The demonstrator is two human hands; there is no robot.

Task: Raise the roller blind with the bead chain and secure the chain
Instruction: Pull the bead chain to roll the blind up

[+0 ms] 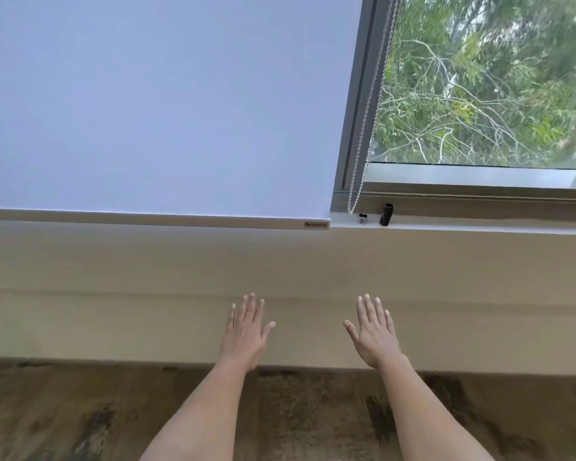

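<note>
A pale blue-white roller blind [160,104] covers the left window down to the sill, ending in a white bottom bar [153,219]. A white bead chain [369,108] hangs as a loop along the grey frame at the blind's right edge, its lowest point just above the sill. My left hand [246,331] and my right hand [373,331] are held out flat in front of the beige wall, fingers spread, palms down, well below the chain. Neither hand touches anything.
On the white sill [463,224] a small metal clip [362,218] lies beside an upright black cylinder [386,214]. The right window pane [486,81] is uncovered and shows green trees. Dark wood-look floor [80,414] runs below the wall.
</note>
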